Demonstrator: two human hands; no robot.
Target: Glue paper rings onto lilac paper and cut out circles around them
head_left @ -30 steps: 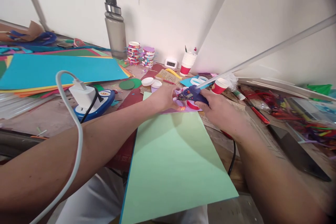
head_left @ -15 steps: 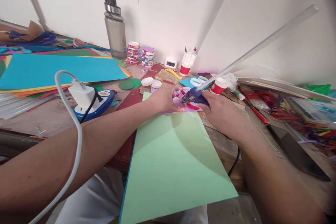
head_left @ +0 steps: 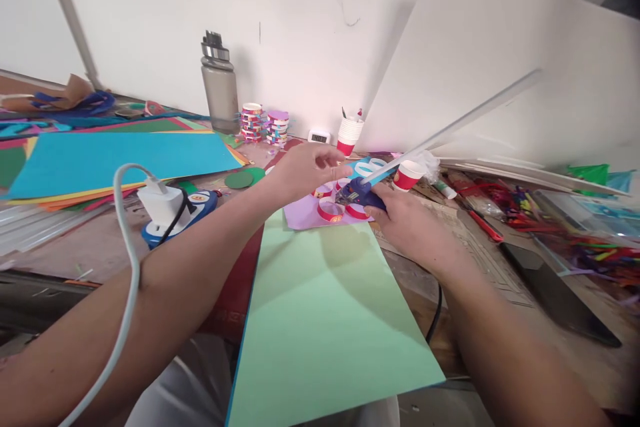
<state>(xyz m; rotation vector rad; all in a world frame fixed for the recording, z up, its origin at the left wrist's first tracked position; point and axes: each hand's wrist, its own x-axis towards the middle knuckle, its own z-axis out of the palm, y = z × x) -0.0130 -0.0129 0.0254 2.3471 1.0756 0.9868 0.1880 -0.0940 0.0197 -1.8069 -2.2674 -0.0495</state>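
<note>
My right hand (head_left: 406, 225) grips a blue glue gun (head_left: 358, 192) with a long clear glue stick (head_left: 460, 120) slanting up to the right out of its back. The nozzle points at red paper rings (head_left: 331, 211) lying on a purple sheet (head_left: 299, 217). My left hand (head_left: 300, 170) hovers just above the purple sheet with its fingers loosely stretched forward and nothing visible in them. A light green sheet (head_left: 320, 307) lies in front of me, under both forearms.
A white charger (head_left: 161, 203) sits at the left, its cable (head_left: 127, 267) draped over my left arm. Behind are blue paper sheets (head_left: 120, 153), a grey bottle (head_left: 220, 87), stacked cups (head_left: 349, 133) and a red-and-white cup (head_left: 406, 175). Craft clutter and a dark slab (head_left: 550, 290) fill the right.
My left hand has lifted off the paper rings and risen above the purple sheet. The glue gun has shifted slightly toward me, and the view has tilted up a little.
</note>
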